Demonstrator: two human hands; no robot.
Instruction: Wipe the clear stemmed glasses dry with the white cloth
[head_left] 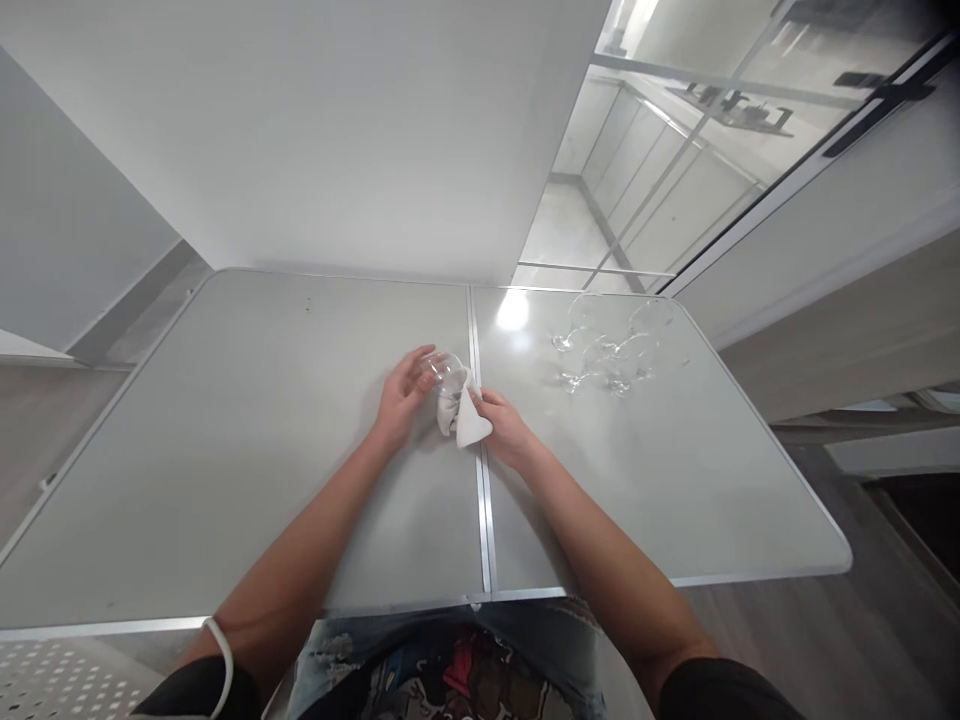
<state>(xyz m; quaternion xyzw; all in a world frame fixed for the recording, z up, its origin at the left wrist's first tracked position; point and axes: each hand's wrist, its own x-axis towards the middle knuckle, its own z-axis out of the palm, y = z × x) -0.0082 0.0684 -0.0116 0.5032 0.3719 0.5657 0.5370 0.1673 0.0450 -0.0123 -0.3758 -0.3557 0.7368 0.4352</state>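
My left hand (400, 398) has its fingers curled around the rounded side of a clear glass (448, 370), held above the table near the centre seam. A white cloth (472, 424) is gripped in my right hand (505, 424) and pressed against the lower part of the glass. Part of the cloth hangs below the glass, covering its lower end. Several clear glasses (618, 384) stand grouped on the right half of the table, beyond my right hand. Their outlines are faint, so their exact shape is hard to make out.
The pale folding table (247, 430) has metal edging and a metal seam (484, 520) down its middle. A white wall (360, 150) rises behind it. To the back right is a glass-paned partition (637, 170). A perforated white surface (67, 680) shows at lower left.
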